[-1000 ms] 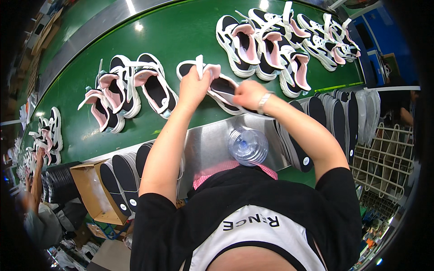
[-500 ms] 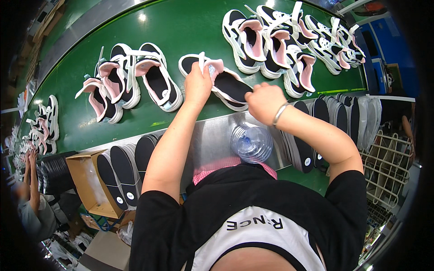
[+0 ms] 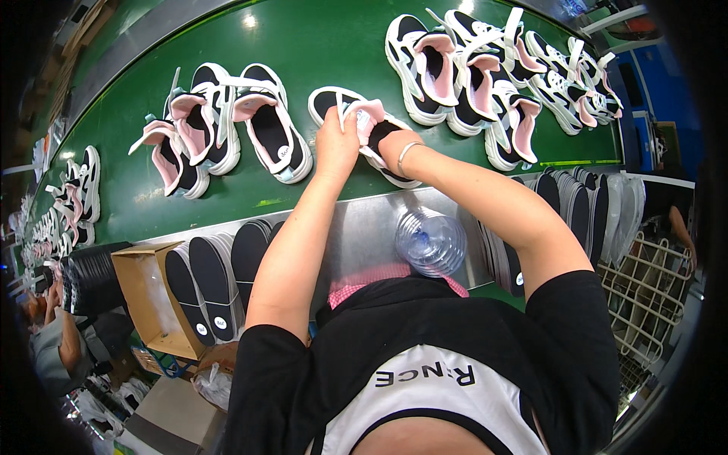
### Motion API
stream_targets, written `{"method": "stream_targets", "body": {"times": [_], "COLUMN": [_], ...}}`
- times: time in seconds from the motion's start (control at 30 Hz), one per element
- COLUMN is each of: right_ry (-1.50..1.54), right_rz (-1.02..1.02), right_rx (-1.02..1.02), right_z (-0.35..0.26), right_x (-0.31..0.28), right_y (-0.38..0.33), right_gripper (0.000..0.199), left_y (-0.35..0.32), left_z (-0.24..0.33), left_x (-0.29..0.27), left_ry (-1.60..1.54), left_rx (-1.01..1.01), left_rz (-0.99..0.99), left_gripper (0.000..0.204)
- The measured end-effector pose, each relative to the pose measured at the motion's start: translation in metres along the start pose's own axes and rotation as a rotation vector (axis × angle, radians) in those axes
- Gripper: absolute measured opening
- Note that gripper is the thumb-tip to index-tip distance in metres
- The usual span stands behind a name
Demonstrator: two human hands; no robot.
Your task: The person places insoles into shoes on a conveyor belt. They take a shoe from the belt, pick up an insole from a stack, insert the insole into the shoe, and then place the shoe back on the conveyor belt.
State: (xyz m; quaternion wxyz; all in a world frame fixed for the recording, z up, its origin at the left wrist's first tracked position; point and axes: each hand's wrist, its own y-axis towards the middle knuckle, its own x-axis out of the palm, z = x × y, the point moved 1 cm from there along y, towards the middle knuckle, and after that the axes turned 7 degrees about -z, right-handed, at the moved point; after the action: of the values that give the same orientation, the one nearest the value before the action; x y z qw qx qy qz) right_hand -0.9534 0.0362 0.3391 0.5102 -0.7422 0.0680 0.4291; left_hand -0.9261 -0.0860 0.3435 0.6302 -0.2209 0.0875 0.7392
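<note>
A black and white sneaker (image 3: 326,101) with pink lining lies on the green table in front of me, toe to the upper left. My left hand (image 3: 336,146) is closed on its tongue and laces side, holding the tongue (image 3: 368,114) up. My right hand (image 3: 396,149), with a bangle at the wrist, reaches down into the opening, its fingers hidden inside. A bit of black insole shows beside that hand; the rest is covered. Just left stands another sneaker (image 3: 267,125) with a black insole inside.
More sneakers (image 3: 189,129) stand at left and a group of sneakers (image 3: 432,72) at right. Stacked black insoles (image 3: 216,280) line the near edge beside a cardboard box (image 3: 148,303). A clear plastic container (image 3: 430,241) sits before me. Another person (image 3: 57,341) works at far left.
My right hand has moved from the shoe's heel end, where it pinched the insole, forward and down into the shoe. My left hand keeps its hold. The whole view has shifted slightly.
</note>
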Motion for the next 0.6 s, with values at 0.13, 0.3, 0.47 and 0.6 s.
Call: {"method": "stream_targets", "body": {"times": [0.13,0.3,0.47,0.6], "right_ry": [-0.078,-0.143,-0.27,-0.199], "right_rz": [0.142,-0.019,-0.156,-0.223], "right_rx": [-0.184,0.039,0.02,-0.022], "right_z": [0.026,-0.003,0.001,-0.002], "right_x": [0.041,0.006,-0.001,-0.018], "right_y": [0.052,0.021,0.008,-0.019], "right_gripper": [0.021,0.024,0.024,0.024], "left_y": [0.003,0.0,0.003,0.004], "left_z": [0.003,0.002,0.005,0.004], "left_x": [0.004,0.0,0.004,0.003], "left_ry": [-0.03,0.087,0.042,0.061], "left_rx": [0.106,0.087,0.09,0.076], "left_rz": [0.01,0.038,0.013,0.038], "left_gripper": [0.026,0.03,0.027,0.026]}}
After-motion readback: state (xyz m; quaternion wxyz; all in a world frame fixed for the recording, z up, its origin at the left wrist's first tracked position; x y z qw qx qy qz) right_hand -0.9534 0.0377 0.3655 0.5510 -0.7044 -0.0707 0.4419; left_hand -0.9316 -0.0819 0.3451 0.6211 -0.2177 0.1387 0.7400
